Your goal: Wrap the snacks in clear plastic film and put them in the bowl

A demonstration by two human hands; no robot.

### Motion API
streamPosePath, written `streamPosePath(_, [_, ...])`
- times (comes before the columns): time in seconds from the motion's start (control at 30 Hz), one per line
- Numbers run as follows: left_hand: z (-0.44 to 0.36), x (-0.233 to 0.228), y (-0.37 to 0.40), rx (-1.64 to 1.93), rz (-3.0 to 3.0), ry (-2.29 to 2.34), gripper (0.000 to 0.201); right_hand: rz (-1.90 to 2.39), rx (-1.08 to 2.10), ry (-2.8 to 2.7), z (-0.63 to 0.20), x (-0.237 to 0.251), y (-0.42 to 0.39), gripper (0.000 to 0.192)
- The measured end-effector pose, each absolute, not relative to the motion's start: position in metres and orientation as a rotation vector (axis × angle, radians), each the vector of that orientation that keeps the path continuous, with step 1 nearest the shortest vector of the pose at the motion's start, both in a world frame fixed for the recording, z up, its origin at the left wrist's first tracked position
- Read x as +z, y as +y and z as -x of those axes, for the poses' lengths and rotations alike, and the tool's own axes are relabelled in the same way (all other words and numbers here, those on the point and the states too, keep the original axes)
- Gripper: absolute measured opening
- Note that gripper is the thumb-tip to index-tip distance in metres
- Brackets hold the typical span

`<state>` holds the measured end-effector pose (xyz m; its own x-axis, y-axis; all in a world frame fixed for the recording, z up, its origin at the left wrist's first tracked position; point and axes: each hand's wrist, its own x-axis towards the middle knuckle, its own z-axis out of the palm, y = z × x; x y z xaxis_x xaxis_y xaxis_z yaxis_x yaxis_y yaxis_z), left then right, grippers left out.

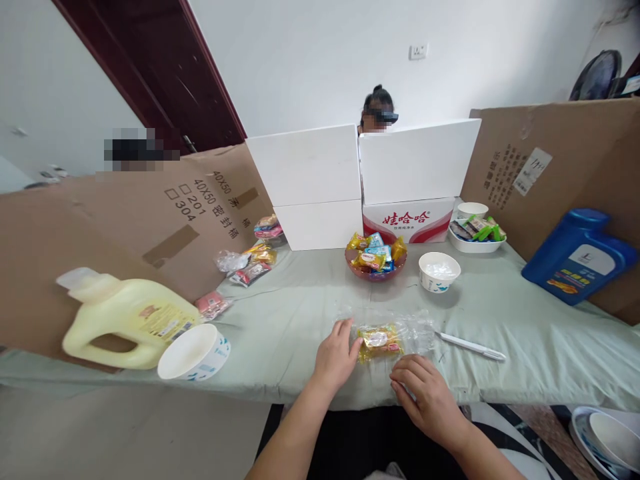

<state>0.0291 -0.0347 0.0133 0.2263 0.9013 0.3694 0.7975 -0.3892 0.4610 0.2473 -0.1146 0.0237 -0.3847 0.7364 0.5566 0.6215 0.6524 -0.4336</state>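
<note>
A yellow-wrapped snack [379, 339] lies in or under a clear plastic bag [417, 328] near the front of the table. My left hand [337, 357] is at the bag's left end, fingertips on the plastic and thumb beside the yellow wrapper. The thumb stands apart from the fingers. Just right of and below the snack, my right hand [423, 390] rests near the table edge, loosely bent, thumb apart, with nothing visible in it. A white utility knife [473, 347] lies to the right of the bag.
Behind are a bowl of wrapped snacks [376, 272], a paper bowl holding plastic [439, 275] and a white snack dish [477, 245]. A yellow jug [127, 327], paper bowl [195, 353] and packets [250, 270] stand left; a blue jug [575, 260] stands right. Beyond white boxes [317, 167] sits a person.
</note>
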Motion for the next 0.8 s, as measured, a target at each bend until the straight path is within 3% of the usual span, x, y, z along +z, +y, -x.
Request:
streamPosePath(0.2, [-0.031,0.020,-0.042,0.822,-2.385,1.573,0.006,1.115,0.008,-2.068,-0.258,0.034,-0.098,0.023])
streamPosePath(0.33, [-0.036,0.046,-0.069,0.886,-2.546,1.407,0.016,1.115,-0.056,-2.011,-0.260,0.051,-0.088,0.023])
streamPosePath(0.47, [-0.034,0.065,-0.103,0.465,-2.637,0.867,0.009,1.113,-0.073,-2.014,-0.259,0.063,-0.084,0.019])
streamPosePath(0.57, [-0.034,0.072,-0.113,0.264,-2.506,0.730,0.006,1.203,-0.038,-2.053,-0.259,0.058,-0.077,0.019])
streamPosePath(0.63, [-0.039,0.075,-0.105,0.306,-2.459,0.779,0.004,1.335,-0.025,-2.050,-0.259,0.049,-0.067,0.021])
streamPosePath(0.8, [-0.060,0.064,-0.057,0.663,-2.494,1.044,0.030,1.677,-0.093,-2.048,-0.269,0.018,-0.053,0.025])
